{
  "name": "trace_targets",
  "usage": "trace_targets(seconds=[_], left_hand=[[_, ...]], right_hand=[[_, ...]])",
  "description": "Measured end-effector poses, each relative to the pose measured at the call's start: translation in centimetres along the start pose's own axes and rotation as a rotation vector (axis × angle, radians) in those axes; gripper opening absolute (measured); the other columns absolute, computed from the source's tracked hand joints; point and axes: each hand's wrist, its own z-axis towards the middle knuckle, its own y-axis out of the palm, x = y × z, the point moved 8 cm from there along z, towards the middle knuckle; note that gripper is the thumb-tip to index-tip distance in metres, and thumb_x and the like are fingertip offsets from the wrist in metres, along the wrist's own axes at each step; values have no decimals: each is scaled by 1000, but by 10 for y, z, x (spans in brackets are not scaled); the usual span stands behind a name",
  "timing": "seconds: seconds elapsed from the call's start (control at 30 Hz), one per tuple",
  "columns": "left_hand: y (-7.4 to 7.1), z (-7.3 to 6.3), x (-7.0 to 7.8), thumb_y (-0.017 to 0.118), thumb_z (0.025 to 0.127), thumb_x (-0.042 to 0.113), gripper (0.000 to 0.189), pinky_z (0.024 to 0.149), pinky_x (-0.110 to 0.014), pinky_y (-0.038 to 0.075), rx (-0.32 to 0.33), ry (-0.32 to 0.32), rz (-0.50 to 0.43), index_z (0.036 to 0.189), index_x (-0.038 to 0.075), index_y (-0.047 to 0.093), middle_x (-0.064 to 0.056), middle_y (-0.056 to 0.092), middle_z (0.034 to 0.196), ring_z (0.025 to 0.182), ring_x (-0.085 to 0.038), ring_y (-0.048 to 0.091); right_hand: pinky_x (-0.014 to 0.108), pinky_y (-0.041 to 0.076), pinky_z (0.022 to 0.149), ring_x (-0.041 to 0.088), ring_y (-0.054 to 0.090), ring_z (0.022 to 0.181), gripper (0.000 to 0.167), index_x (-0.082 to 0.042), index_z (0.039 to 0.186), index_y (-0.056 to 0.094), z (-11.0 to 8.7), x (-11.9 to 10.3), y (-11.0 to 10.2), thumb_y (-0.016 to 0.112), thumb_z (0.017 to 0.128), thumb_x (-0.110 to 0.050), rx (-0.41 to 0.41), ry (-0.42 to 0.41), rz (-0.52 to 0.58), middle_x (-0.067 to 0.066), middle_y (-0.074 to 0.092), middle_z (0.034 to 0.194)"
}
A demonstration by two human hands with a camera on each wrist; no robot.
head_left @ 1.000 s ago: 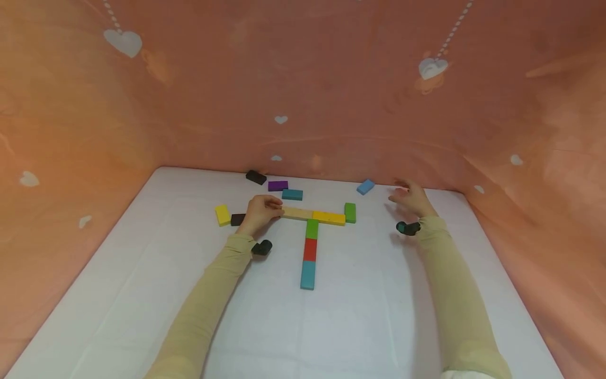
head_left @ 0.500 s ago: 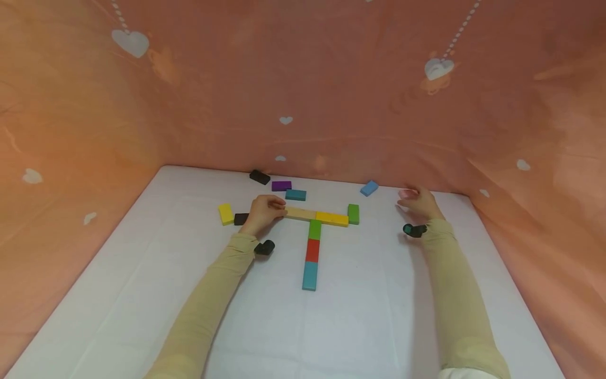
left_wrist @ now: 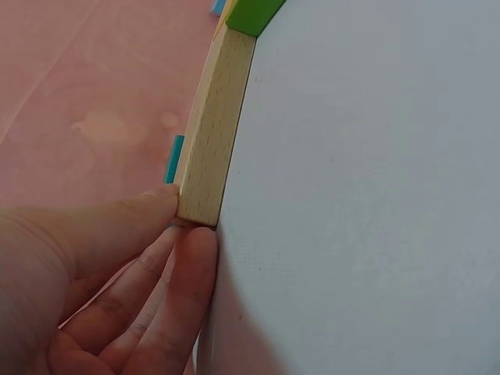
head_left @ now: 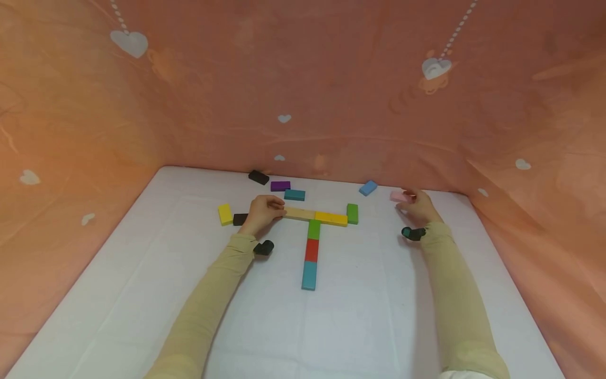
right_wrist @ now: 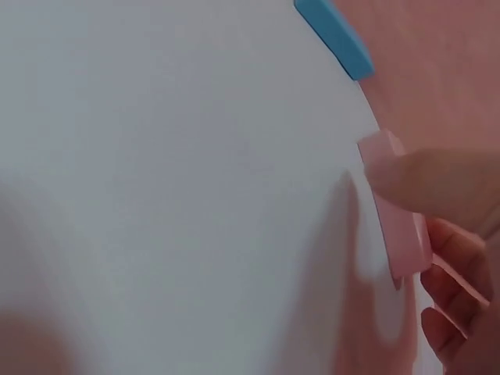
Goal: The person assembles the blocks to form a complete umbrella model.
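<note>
In the head view, my left hand (head_left: 262,215) is at the left end of a plain wooden block (head_left: 299,213), thumb and fingertips pinching that end, as the left wrist view also shows. An orange-yellow block (head_left: 331,218) continues its row. Below their join runs a column of a green block (head_left: 314,229), a red block (head_left: 311,250) and a teal block (head_left: 309,276). My right hand (head_left: 421,207), at the table's far right, grips a pink block (right_wrist: 398,215). The thumb lies across the block's face; the other fingers are curled behind it, partly hidden.
A second green block (head_left: 352,213) stands by the row's right end. A light blue block (head_left: 367,188) lies near the back edge. Purple (head_left: 280,186), dark teal (head_left: 294,195), black (head_left: 258,177) and yellow (head_left: 225,215) blocks lie left; another black block (head_left: 240,219) is beside my left hand.
My right hand has come down from spread fingers over the pink block and now grips it. The left hand stays at the wooden block's end. The head view has shifted slightly.
</note>
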Motion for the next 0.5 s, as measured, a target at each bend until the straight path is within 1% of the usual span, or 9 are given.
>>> trace_targets(seconds=[0.1,0.2,0.23,0.37,0.5], left_hand=[[0,0,-1,72,83,1,21,70,-26,56,-3,6,7,103,-4,67,-16,67,94,77,-20,64],[-1,1,-1,72,83,1,21,70,-26,56,-2,10,11,103,-4,67,-15,67,94,77,-20,64],[-1,1,-1,72,83,1,21,70,-26,56,-2,10,9,103,-4,67,-15,67,94,77,-21,64],[-2,1,0,73,82,1,22,70,-26,56,0,17,16,103,-4,67,-15,67,93,78,-21,63],[-1,2,1,74,82,1,22,70,-26,55,-2,20,16,102,-4,67,-16,67,93,78,-21,64]], right_hand=[[48,33,99,37,38,115,56,1,139,40,-1,-4,2,65,90,-13,-13,-49,-62,24,43,131],[48,34,96,38,39,113,52,3,138,42,-3,-9,4,61,94,-15,-17,-103,-138,26,45,128],[48,34,96,38,39,113,50,3,138,42,-3,-10,4,60,95,-15,-18,-110,-152,26,45,126],[50,33,102,39,39,118,43,3,136,43,-4,-10,4,55,97,-14,-17,-94,-148,26,45,129],[52,31,105,40,39,122,42,5,135,43,-6,-12,4,54,97,-10,-13,-74,-129,28,43,133]])
